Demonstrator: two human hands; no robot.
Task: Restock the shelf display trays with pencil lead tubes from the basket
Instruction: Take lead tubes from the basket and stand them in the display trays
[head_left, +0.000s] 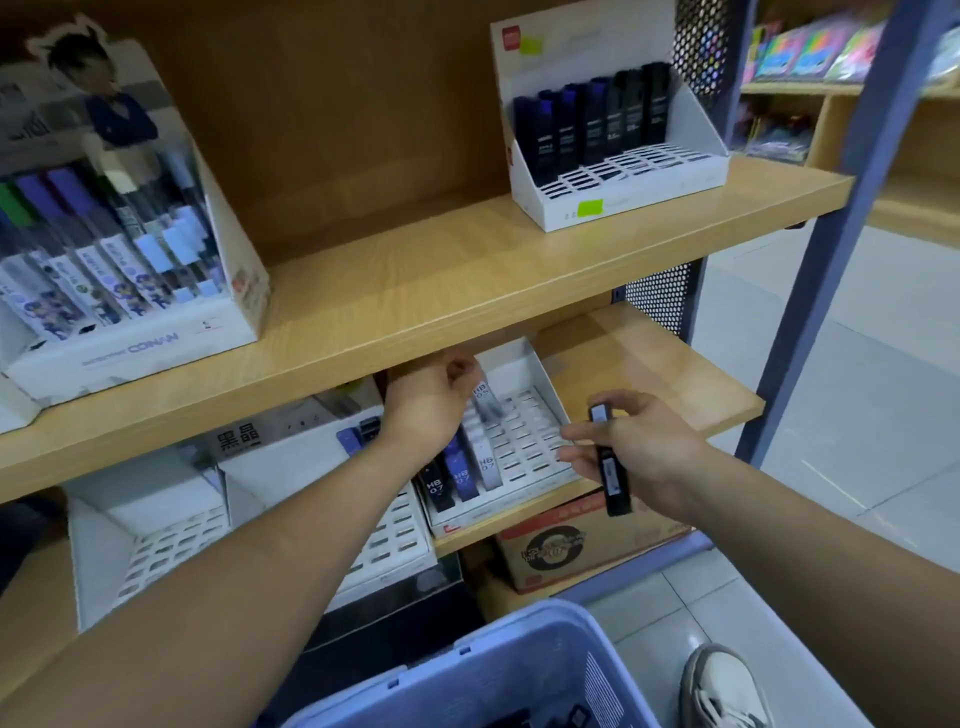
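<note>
My left hand (431, 402) reaches under the upper shelf and holds a pale lead tube (485, 399) over the white slotted display tray (524, 441) on the lower shelf. A black tube (438, 486), a blue one (460, 470) and a white one (482, 457) marked HB 0.7 stand in the tray's left slots. To the right, in front of the tray, my right hand (636, 449) grips a black lead tube (609, 462) upright. The blue basket (498, 670) is at the bottom, its contents mostly out of view.
Two more white slotted trays (171, 540) sit left on the lower shelf. The upper shelf (415, 291) carries a Conan lead display (114, 228) at left and a white tray with dark tubes (613, 130) at right. A cardboard box (566, 540) stands below. My shoe (722, 686) is by the basket.
</note>
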